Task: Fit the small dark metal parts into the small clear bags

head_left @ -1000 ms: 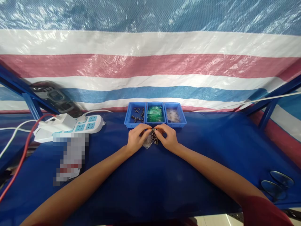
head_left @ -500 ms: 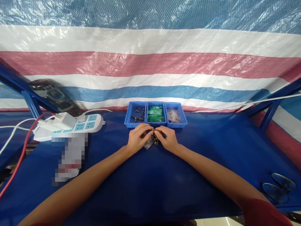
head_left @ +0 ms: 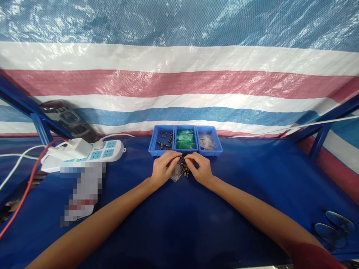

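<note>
Nearest you, at four o'clock from your hands, lie the glasses. At eight, the packet is blurred, its red print unreadable. Your left hand and right hand curve thumb and finger inward at the loose screws; whether either pinches one, I cannot tell. The bag sits at those screws' nine o'clock. Farther: bin screws at eleven, green packs at twelve, clear packs at one; power strip at ten.

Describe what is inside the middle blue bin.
The middle blue bin holds green packets that look glossy. They cover most of its floor, so whatever lies beneath them cannot be seen.
</note>
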The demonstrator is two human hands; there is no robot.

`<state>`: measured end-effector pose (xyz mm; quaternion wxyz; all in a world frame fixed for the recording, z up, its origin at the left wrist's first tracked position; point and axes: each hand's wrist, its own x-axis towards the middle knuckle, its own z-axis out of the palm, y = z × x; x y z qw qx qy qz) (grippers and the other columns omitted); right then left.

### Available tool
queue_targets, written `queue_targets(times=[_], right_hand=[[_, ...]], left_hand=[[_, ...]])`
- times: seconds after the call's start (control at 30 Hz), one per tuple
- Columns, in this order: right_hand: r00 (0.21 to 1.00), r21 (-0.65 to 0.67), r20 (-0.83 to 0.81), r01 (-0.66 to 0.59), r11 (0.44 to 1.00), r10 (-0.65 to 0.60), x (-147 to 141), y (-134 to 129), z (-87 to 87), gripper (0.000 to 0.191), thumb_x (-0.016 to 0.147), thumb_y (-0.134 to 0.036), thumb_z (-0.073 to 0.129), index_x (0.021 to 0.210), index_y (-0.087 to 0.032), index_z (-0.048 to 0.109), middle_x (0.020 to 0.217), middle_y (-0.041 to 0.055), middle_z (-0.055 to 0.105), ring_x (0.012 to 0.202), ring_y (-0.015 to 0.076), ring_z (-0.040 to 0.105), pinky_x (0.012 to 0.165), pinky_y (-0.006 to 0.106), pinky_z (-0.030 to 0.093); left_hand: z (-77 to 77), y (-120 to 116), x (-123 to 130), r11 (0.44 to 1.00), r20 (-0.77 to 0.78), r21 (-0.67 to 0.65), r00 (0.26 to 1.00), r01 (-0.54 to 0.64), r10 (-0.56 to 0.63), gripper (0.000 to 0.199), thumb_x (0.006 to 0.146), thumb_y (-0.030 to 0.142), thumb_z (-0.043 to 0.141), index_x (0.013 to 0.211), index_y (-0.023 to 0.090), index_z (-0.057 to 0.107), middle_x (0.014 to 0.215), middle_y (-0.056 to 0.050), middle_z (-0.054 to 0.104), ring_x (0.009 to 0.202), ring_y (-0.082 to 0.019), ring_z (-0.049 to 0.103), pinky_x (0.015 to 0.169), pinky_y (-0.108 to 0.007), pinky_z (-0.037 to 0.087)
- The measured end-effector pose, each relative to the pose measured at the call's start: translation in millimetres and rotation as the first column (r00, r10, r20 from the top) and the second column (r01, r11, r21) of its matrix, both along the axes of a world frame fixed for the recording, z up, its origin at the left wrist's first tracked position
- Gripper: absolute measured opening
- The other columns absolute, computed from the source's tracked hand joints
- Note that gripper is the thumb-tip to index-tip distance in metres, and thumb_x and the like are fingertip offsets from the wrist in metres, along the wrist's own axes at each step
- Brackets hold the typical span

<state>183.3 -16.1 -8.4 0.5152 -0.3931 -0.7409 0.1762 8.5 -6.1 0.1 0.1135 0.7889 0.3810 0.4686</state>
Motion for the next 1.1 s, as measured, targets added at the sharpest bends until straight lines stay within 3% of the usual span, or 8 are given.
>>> queue_targets(times=[0.2,0.5,0.67,0.97,1.1], right_hand=[[1.000,0.024,0.001,-0.028,0.999,0.028,-1.2,0.5,-1.9,0.019,0.091,-0.028,0.049,0.101,-0.019,0.062,0.068,0.0014,0.055,0.058,0.0134,0.051,0.057,0.026,0.046],[1.000,-0.032,-0.019,0.016,0.999,-0.017,-0.7,0.1,-2.1,0.016,0.091,-0.030,0.050,0.093,-0.018,0.062,0.074,0.0028,0.059,0.061,0.0135,0.054,0.060,0.026,0.046],[0.999,-0.060,-0.030,0.015,0.998,-0.017,-0.8,0.4,-2.5,0.017,0.091,-0.031,0.050,0.091,-0.018,0.061,0.074,0.0025,0.059,0.060,0.0130,0.053,0.059,0.026,0.045],[1.000,-0.009,-0.008,-0.004,1.000,0.004,-0.3,1.9,-0.7,0.020,0.092,-0.031,0.048,0.087,-0.018,0.062,0.071,0.0023,0.059,0.060,0.0134,0.053,0.059,0.026,0.045],[1.000,-0.002,0.003,-0.002,1.000,0.002,-0.1,2.6,-2.8,0.024,0.092,-0.032,0.046,0.082,-0.018,0.062,0.068,0.0027,0.059,0.061,0.0143,0.054,0.059,0.027,0.044]], left_hand=[[-8.2,0.7,0.2,0.995,0.032,-0.098,0.999,0.030,-0.027,0.026,0.089,0.030,0.053,0.113,0.021,0.051,0.092,-0.002,0.069,0.062,-0.010,0.067,0.058,-0.020,0.053],[-2.8,0.6,0.3,0.996,-0.018,-0.075,0.999,0.050,-0.052,0.018,0.092,0.021,0.046,0.106,0.020,0.057,0.094,-0.004,0.069,0.081,-0.013,0.067,0.070,-0.022,0.054],[-1.8,2.3,1.8,0.998,-0.043,0.020,0.997,0.064,-0.063,0.018,0.087,0.020,0.055,0.104,0.019,0.061,0.098,-0.006,0.066,0.086,-0.015,0.065,0.068,-0.022,0.053],[-0.6,-0.8,0.8,0.998,-0.057,-0.037,0.997,0.059,-0.061,0.016,0.087,0.027,0.056,0.098,0.019,0.063,0.097,-0.006,0.066,0.061,-0.009,0.059,0.059,-0.022,0.051],[5.1,0.5,1.5,0.988,0.103,-0.156,0.995,0.001,0.016,0.019,0.088,0.032,0.054,0.100,0.019,0.062,0.094,-0.005,0.068,0.048,-0.007,0.054,0.051,-0.021,0.049]])
